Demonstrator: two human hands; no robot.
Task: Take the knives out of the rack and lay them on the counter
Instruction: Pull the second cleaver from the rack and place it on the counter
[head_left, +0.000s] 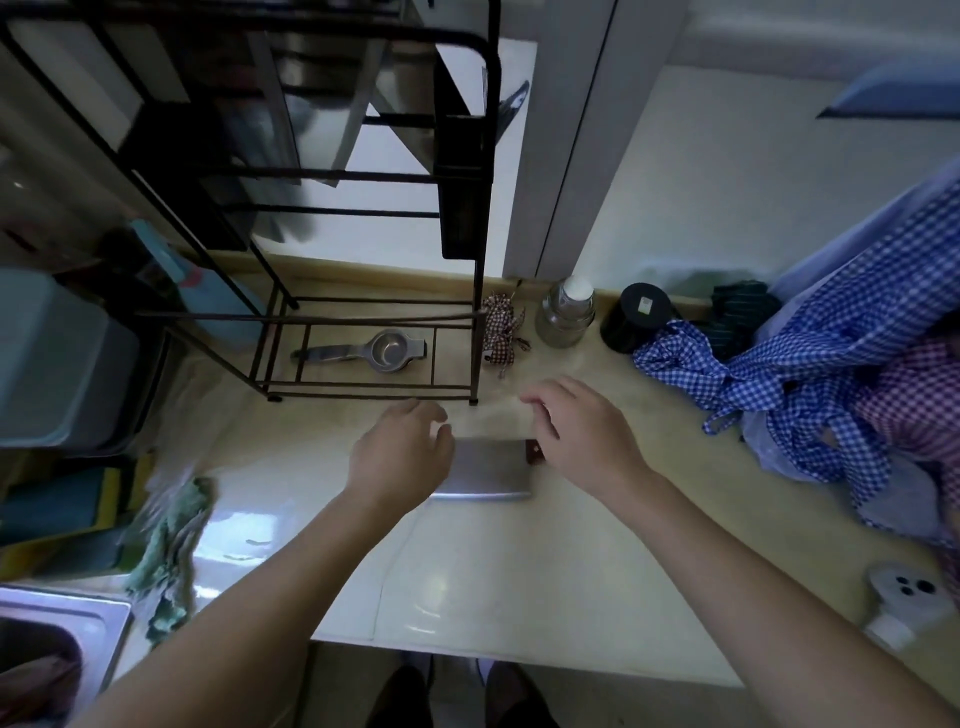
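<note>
Cleaver (485, 470) flat on the pale counter (519, 571), just in front of the black wire rack (332, 208), blade toward the person's left, dark reddish handle end showing beside the right hand (582, 436). Left hand (402, 454) over the blade's left part, fingers curled loosely; can't tell if it touches. Right hand above the handle, fingers bent, not closed on anything. Metal strainer-type tool (374, 352) lies inside the rack base. Right of rack: glass jar (566, 312), black canister (636, 317), blue checked cloth (810, 374). Green rag (171, 540) left, near the sink (57, 644) corner.
</note>
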